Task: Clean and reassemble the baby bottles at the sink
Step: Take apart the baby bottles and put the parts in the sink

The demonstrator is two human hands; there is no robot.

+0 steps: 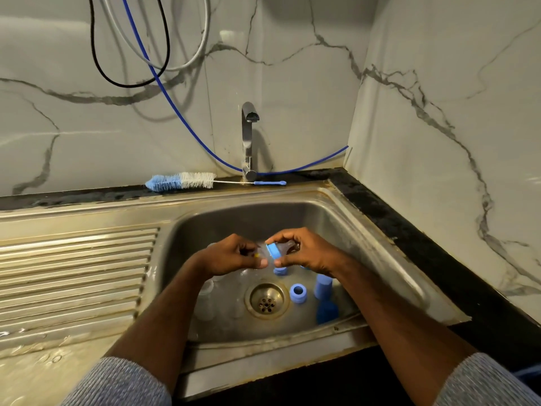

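Over the stainless sink basin (345,230), the left hand (231,254) grips a clear bottle (265,254) while the right hand (307,253) pinches its blue screw ring (273,251), both above the drain (266,300). Risk: wet, smooth plastic may slip, or the ring cross-thread if tilted. Beside the drain lie a ribbed blue collar (298,293), translucent bottle parts and blue caps. The bristled bottle brush (183,181) rests behind the basin.

A brush (187,181) lies behind the sink (336,218), left of the tap (248,136).
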